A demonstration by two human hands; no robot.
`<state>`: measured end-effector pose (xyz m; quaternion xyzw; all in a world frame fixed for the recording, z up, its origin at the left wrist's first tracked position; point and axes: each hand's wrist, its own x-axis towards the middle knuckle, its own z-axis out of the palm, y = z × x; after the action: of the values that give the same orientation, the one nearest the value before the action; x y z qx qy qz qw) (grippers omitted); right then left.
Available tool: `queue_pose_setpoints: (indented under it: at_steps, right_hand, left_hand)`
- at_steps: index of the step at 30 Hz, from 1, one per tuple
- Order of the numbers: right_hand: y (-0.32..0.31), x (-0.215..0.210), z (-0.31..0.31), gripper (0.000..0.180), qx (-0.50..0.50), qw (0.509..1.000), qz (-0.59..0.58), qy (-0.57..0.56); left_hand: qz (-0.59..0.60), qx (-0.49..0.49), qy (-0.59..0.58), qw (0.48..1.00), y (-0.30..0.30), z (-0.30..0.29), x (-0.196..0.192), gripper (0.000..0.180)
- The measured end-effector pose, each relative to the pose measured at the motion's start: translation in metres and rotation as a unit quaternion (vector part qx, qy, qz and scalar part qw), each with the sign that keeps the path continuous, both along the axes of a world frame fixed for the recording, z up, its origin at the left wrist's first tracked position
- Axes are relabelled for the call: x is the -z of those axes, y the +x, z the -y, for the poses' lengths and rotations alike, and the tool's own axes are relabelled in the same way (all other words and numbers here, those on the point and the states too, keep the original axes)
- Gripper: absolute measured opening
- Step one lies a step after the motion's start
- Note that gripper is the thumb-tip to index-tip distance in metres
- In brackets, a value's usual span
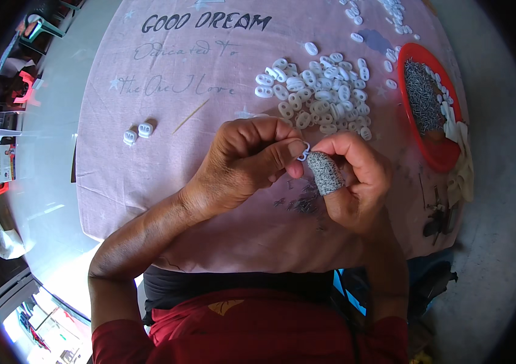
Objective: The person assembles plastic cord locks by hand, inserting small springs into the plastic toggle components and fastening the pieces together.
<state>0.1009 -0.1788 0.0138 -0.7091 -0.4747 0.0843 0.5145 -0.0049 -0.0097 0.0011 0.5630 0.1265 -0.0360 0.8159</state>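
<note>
Over the near middle of the table, my left hand (239,161) pinches a small white oval plastic piece with two holes (305,150) between thumb and fingertips. My right hand (361,182) meets it from the right, thumb and index finger closed at the piece's edge. A grey speckled finger cover (325,173) wraps the right thumb. Whatever the right fingertips hold is too small to make out. Just beyond my hands lies a heap of similar white oval pieces (324,91). Small dark metal bits (303,203) are scattered on the cloth below my hands.
A red basin (432,159) of small metal parts stands at the right, with pale gloves (461,164) beside it. Tools (437,221) lie near the right edge. On the left are two white pieces (145,130) and a thin stick (190,116). A pink cloth (148,194) covers the table.
</note>
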Motion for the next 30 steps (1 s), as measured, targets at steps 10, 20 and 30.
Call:
queue_pose_setpoints:
  at_steps: [10,20,30]
  right_hand:
    - [-0.001,0.008,-0.0045,0.019,0.005,1.0,0.011,0.007]
    - [0.0062,0.0008,0.0026,0.024,0.005,1.0,0.001,-0.018]
    - [0.0058,0.0049,0.0017,0.023,0.0,0.999,0.036,-0.03]
  left_hand:
    - [-0.022,-0.042,-0.073,0.996,0.003,-0.0009,-0.0021,0.016]
    - [-0.006,-0.039,-0.012,0.999,0.003,-0.0001,-0.0004,0.016]
    - [-0.01,-0.009,0.031,0.999,0.0028,0.0,0.0011,0.015]
